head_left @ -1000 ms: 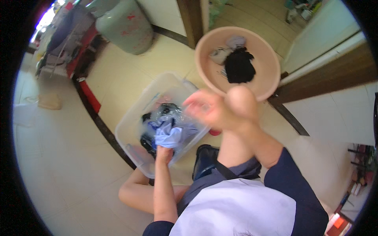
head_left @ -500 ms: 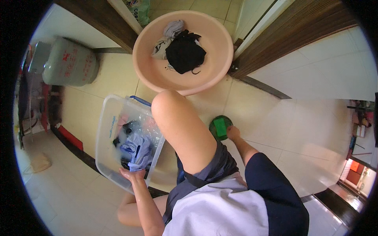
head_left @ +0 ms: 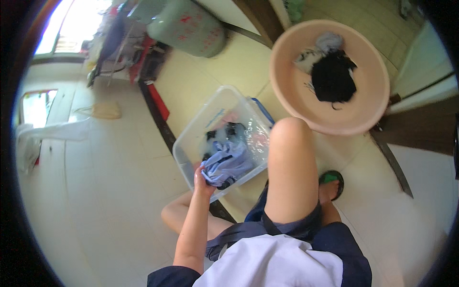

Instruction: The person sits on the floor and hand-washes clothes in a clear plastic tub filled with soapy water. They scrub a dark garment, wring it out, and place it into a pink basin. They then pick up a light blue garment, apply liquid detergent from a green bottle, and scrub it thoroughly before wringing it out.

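"Where is the blue cloth (head_left: 232, 165)?"

"Inside the clear box (head_left: 197, 130), toward its six o'clock side, bunched up and partly in the water. The left hand (head_left: 203, 181) is at the box's seven o'clock corner, fingers closed around an edge of the cloth."

"And the right hand (head_left: 329, 192)?"

"Out at four o'clock from the box, at a round dish (head_left: 340, 187) with a green block (head_left: 330, 178) in it. The hand covers part of the dish, so I cannot tell whether it grips the block or only touches it."

"How far along does it look?"

"Partway, I'd judge. The blue cloth is in hand but not out of the box, and black cloth (head_left: 234, 128) lies in there too, toward twelve o'clock. At two o'clock from the box, a pink basin (head_left: 334, 119) holds a black garment (head_left: 334, 79) and a grey cloth (head_left: 330, 42)."

"So is the basin's pile finished?"

"Nothing here shows that. I can only say the clothes are split between the two."
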Demonstrator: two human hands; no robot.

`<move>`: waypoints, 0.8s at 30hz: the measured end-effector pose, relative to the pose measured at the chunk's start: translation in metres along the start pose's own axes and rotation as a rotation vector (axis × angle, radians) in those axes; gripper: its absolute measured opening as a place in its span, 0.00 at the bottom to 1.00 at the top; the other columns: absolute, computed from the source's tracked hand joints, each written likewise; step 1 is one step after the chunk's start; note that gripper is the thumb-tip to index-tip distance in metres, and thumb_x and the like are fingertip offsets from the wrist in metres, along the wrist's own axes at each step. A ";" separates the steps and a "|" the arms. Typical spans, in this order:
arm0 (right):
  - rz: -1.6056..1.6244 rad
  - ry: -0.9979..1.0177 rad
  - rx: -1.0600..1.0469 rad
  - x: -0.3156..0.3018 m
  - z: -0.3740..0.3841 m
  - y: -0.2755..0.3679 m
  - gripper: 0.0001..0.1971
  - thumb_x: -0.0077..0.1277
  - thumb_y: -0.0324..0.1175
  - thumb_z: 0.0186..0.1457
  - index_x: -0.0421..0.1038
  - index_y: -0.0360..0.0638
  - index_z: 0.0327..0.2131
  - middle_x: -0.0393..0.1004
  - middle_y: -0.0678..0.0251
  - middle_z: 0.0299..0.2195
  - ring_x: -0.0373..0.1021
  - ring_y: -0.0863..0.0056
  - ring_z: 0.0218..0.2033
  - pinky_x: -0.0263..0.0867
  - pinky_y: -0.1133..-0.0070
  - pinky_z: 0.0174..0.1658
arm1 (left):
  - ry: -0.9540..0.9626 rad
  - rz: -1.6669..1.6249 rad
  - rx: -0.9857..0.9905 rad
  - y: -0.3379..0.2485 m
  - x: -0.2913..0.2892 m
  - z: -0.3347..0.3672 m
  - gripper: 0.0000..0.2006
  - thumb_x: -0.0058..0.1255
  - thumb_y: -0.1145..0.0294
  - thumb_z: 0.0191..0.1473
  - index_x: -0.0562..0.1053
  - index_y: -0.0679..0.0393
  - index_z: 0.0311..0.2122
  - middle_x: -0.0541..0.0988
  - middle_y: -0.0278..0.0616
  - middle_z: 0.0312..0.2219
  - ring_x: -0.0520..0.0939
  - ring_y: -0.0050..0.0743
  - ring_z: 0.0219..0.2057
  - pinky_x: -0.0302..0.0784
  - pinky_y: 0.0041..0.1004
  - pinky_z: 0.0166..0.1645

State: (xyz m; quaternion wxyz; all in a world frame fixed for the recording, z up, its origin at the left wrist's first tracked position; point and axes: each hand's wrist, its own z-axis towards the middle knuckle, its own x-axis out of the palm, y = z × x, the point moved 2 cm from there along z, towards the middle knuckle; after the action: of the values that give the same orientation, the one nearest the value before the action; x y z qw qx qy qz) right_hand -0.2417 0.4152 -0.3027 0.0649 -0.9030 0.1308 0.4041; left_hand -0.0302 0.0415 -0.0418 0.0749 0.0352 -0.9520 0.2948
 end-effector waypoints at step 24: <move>1.244 0.711 -0.820 -0.215 -0.296 0.189 0.25 0.51 0.31 0.53 0.55 0.45 0.53 0.69 0.70 0.31 0.67 0.81 0.25 0.66 0.83 0.29 | 0.221 0.171 0.474 -0.064 0.049 -0.115 0.10 0.47 0.64 0.53 0.68 0.60 0.37 0.75 0.40 0.29 0.78 0.30 0.27 0.76 0.30 0.30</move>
State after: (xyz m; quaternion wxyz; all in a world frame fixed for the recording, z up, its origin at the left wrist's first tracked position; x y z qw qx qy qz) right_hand -0.2226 0.2082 0.0529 -0.5505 -0.6917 0.4618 0.0721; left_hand -0.0573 0.0523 0.0954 0.1430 -0.0611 -0.8419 0.5168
